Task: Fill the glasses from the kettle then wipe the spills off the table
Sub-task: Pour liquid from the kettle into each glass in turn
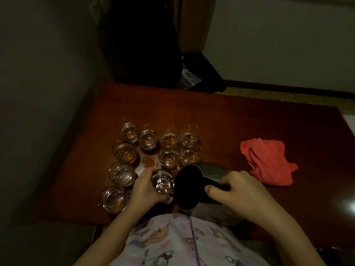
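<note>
Head view: we look down at our two hands, close to us at the near edge of the dark red-brown wooden table (249, 120).
Our shirt: pale purple cloth with cartoon pictures (172, 240) sits at the bottom. We can read no words on it.
Right hand: our right hand (242, 192) has its fingers curled tight round the black handle (213, 184) of the shiny metal kettle with the dark open mouth (189, 187). The kettle is tipped to the left.
Left hand: our left hand (146, 186) wraps its fingers round one small clear glass (163, 184) and holds it right by the kettle's lip.
Job now: we think we are filling this glass.
How to do it well: we should tip the kettle slowly. We should keep the lip over the middle of the glass and hold the glass straight up. We should stop before the water gets to the top.
What could go wrong: a fast tip may slop water on the table.
Other glasses: nine more small clear glasses (146, 139) stand in a bunch just past our left hand. Most look like they have water in them.
Spill: a small wet patch (148, 161) lies between the glasses.
Cloth: a crumpled red cloth (267, 160) waits further right, well apart from the glasses.
Writing: we see no brand, label or words anywhere.
</note>
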`<state>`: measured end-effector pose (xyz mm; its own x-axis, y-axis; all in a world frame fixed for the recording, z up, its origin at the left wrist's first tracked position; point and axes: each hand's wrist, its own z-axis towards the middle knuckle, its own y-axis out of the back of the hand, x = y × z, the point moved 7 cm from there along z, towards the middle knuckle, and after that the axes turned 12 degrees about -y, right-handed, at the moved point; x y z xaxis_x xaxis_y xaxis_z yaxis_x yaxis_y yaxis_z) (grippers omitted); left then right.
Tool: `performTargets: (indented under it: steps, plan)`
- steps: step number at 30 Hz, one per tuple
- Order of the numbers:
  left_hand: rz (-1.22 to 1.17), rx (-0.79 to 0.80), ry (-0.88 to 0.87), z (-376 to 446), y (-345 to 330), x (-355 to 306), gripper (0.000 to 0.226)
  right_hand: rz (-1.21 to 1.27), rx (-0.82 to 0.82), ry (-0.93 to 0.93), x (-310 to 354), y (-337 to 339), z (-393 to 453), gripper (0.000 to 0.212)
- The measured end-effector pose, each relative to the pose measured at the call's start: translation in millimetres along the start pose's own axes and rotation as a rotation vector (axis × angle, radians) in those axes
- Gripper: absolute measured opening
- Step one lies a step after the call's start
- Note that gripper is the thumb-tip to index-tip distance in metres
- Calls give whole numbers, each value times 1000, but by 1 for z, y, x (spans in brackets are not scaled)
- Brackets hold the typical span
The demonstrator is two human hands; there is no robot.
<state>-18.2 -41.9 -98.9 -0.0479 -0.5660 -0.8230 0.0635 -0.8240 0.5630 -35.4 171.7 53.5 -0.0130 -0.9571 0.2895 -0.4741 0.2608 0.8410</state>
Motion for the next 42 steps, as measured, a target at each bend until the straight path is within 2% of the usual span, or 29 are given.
performTargets:
  steps: [32,38,42]
  plan:
    - [27,-15,1,-2,-3,-1,80,10,-14,-10,-4,-3,-2,50]
    - [34,8,-7,-2,-1,-5,78,13,-38,3,-5,-3,-4,62]
    - [26,11,4,-3,-1,-7,78,-3,-48,5,-5,-3,-4,59]
